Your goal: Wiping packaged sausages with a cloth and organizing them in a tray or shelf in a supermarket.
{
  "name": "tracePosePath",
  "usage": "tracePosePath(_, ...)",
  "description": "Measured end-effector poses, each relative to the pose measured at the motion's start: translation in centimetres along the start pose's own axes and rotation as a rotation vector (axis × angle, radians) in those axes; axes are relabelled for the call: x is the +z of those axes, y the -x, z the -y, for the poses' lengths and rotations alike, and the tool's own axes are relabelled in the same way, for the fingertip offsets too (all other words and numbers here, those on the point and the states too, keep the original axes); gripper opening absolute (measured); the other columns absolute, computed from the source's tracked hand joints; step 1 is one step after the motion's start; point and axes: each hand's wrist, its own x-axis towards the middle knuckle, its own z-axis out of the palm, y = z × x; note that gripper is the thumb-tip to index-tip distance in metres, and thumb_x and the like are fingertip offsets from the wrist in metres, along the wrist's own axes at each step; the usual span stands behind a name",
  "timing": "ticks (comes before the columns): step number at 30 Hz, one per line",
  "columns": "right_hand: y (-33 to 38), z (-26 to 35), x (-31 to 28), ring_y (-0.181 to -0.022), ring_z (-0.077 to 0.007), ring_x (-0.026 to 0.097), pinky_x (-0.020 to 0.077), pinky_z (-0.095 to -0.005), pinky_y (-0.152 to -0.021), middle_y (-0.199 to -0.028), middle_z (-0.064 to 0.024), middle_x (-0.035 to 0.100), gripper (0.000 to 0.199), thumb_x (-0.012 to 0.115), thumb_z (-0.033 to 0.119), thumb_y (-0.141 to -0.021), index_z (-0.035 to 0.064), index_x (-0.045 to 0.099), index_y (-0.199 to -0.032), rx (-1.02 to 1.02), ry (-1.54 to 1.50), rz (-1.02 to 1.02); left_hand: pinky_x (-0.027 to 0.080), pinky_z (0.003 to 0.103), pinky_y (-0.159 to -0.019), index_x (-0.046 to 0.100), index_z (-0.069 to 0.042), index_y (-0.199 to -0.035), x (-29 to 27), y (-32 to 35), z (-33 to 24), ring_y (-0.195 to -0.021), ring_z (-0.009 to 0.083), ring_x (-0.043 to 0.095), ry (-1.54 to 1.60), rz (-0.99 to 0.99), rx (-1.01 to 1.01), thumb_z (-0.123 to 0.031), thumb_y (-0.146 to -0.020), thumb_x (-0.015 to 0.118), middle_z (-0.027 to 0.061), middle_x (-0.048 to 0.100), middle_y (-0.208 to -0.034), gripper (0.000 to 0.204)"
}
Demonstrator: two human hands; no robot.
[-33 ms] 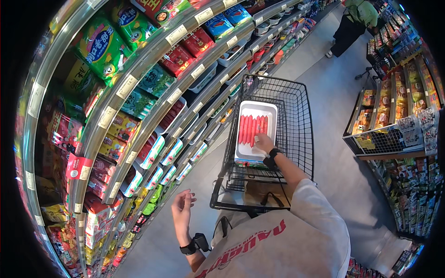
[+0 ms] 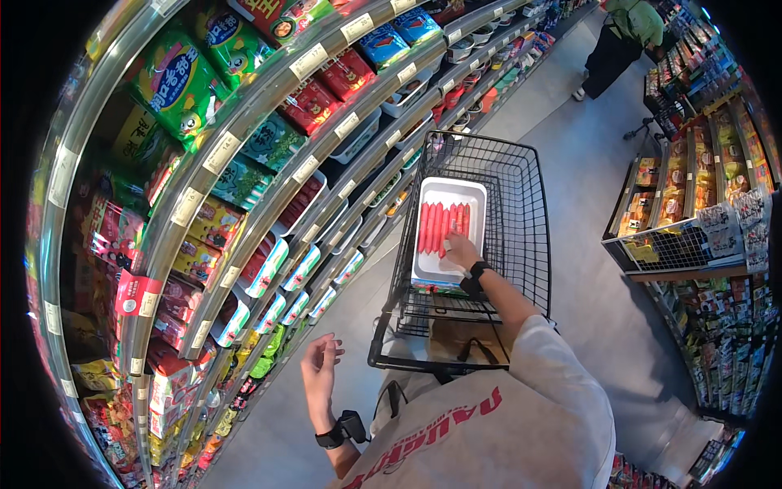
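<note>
Shelves [image 2: 244, 163] of bright snack packs curve along the left side, price tags on every edge. Left hand [image 2: 319, 376] hangs open w/ fingers spread, palm empty, just beside the lower shelves, black band on wrist. Black wire cart [image 2: 521, 236] stands center-right on grey floor. Inside it lies a white tray of red sausages [image 2: 444, 232]; right hand [image 2: 463, 251] rests flat on the tray's lower right corner, fingers loosely open, not gripping. Far back, top right, another person [image 2: 623, 33] in green top stands in the aisle.
</note>
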Motion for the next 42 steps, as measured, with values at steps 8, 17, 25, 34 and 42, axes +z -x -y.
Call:
tracePosePath(8, -0.6, 6.9, -3.3, -0.103, -0.0408, 0.065, 0.0537, -0.0492, -0.084, -0.144, -0.0258, 0.041, 0.051, 0.061, 0.013, -0.077, 0.0001, 0.052, -0.126, 0.267, 0.136, 0.394, 0.050, 0.030, -0.079, 0.062, -0.001, -0.119, -0.3, 1.2, 0.6, -0.089, 0.0169, 0.067, 0.008, -0.044, -0.014, -0.030, -0.100, 0.060, 0.0092, 0.070, -0.102, 0.034)
tracePosePath(17, -0.7, 5.5, -1.1, -0.090, -0.0379, 0.068, 0.0534, -0.0463, -0.078, -0.094, -0.0241, 0.070, 0.032, 0.056, 0.019, -0.080, 0.0021, 0.069, -0.104, 0.115, -0.071, 0.722, 0.050, 0.029, -0.078, 0.063, -0.001, -0.118, -0.3, 1.6, 0.6, -0.089, 0.0162, 0.067, 0.004, -0.047, -0.034, -0.029, -0.100, 0.059, 0.0083, 0.070, -0.101, 0.033)
tracePosePath(25, -1.1, 4.6, -1.4, -0.102, -0.0400, 0.065, 0.0517, -0.0422, -0.087, -0.106, -0.0255, 0.068, 0.045, 0.059, 0.011, -0.074, -0.0009, 0.061, -0.117, 0.248, -0.183, 0.531, 0.050, 0.029, -0.078, 0.062, -0.002, -0.119, -0.6, 2.0, 0.8, -0.089, 0.0161, 0.067, 0.013, -0.064, -0.031, -0.029, -0.100, 0.060, 0.0081, 0.070, -0.101, 0.034)
tracePosePath(34, -0.4, 4.9, -4.9, -0.104, -0.0424, 0.064, 0.0535, -0.0481, -0.086, -0.110, -0.0259, 0.066, 0.057, 0.066, 0.018, -0.078, 0.0120, 0.052, -0.133, 0.604, -0.037, 0.197, 0.050, 0.029, -0.078, 0.062, -0.002, -0.118, -0.3, 2.1, 0.9, -0.089, 0.0158, 0.067, 0.005, -0.054, -0.020, -0.029, -0.100, 0.060, 0.0079, 0.070, -0.100, 0.033)
tracePosePath(42, -0.9, 3.7, -2.8, -0.112, -0.0421, 0.062, 0.0516, -0.0483, -0.093, -0.130, -0.0289, 0.056, 0.073, 0.063, 0.025, -0.081, 0.0194, 0.034, -0.148, 0.559, -0.092, 0.345, 0.050, 0.029, -0.078, 0.063, -0.002, -0.118, 0.1, 2.1, 0.6, -0.090, 0.0158, 0.067, 0.003, -0.036, -0.031, -0.030, -0.100, 0.060, 0.0077, 0.070, -0.101, 0.033)
